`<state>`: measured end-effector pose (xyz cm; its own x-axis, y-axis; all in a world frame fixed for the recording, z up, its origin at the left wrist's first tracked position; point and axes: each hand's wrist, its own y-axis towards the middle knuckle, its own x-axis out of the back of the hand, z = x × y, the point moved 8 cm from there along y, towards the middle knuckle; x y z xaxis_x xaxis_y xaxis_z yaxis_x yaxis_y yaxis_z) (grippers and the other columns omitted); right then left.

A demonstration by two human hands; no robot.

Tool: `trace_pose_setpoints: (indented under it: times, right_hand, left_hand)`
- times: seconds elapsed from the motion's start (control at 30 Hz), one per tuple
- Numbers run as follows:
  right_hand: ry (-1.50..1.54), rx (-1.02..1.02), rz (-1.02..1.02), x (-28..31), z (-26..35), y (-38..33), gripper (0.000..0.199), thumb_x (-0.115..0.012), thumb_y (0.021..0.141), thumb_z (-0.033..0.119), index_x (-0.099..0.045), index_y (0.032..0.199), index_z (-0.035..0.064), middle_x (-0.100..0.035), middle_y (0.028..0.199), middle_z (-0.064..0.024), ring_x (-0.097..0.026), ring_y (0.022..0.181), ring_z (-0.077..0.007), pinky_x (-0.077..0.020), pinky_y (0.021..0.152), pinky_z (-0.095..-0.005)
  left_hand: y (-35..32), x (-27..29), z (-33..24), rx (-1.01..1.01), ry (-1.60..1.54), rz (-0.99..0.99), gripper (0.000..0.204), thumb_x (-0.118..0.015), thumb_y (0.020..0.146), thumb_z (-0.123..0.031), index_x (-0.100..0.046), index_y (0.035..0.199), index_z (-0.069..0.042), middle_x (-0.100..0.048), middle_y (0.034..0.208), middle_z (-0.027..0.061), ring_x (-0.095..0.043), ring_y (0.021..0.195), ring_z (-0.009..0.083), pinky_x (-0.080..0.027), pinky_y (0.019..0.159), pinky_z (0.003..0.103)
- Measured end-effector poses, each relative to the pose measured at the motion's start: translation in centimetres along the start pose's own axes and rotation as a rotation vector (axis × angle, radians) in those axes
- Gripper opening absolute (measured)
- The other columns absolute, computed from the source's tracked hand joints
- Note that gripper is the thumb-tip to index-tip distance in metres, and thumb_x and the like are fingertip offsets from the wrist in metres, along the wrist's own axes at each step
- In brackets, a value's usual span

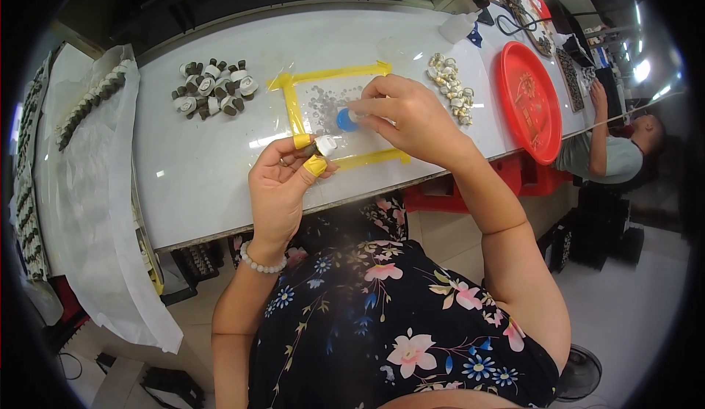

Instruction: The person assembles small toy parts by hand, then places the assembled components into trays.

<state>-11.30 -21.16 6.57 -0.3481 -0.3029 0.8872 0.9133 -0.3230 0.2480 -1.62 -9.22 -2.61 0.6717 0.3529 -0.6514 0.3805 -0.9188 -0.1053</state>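
Note:
My left hand (283, 178), with yellow wraps on thumb and forefinger, pinches a small white figurine piece with a dark base (324, 145). My right hand (404, 115) reaches over the yellow-taped rectangle (295, 108) on the table. Its fingertips are drawn together beside a blue round thing (345, 120); what sits between them is blurred. Tiny clear bead-like bits (323, 99) lie scattered inside the taped area, partly hidden by my right hand.
At left is a cluster of white-and-dark pieces (213, 89); at right, a pile of white-and-gold pieces (452, 86). Beyond them stand a red tray (529, 104) and a squeeze bottle (457, 27). A row of pieces lies on white sheeting (110, 174). A co-worker (609, 148) sits far right.

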Motion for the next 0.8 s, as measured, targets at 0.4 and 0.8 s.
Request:
trace_pose_setpoints:
  times: [0.4, 0.8]
  right_hand:
    - [0.705, -0.217, 0.011, -0.3, 0.8, -0.7, 0.025, -0.067, 0.077, 0.0, -0.068, 0.102, 0.0005, -0.062, 0.091, -0.0066, -0.057, 0.085, -0.0162, -0.0451, 0.074, -0.0264]
    - [0.721, -0.197, -0.013, -1.1, 0.9, -0.9, 0.027, -0.067, 0.077, 0.0, -0.069, 0.103, 0.0027, -0.063, 0.09, -0.007, -0.058, 0.084, -0.0166, -0.0459, 0.074, -0.0263]
  left_hand:
    - [0.1, 0.0, 0.0, 0.018, 0.016, 0.02, 0.03, -0.062, 0.085, 0.002, -0.051, 0.113, 0.007, -0.062, 0.101, 0.0161, -0.065, 0.086, 0.0218, -0.056, 0.078, 0.032]
    - [0.0, -0.1, 0.0, 0.022, 0.025, 0.028, 0.029, -0.061, 0.085, 0.002, -0.051, 0.112, 0.008, -0.062, 0.102, 0.0175, -0.066, 0.085, 0.023, -0.056, 0.077, 0.032]
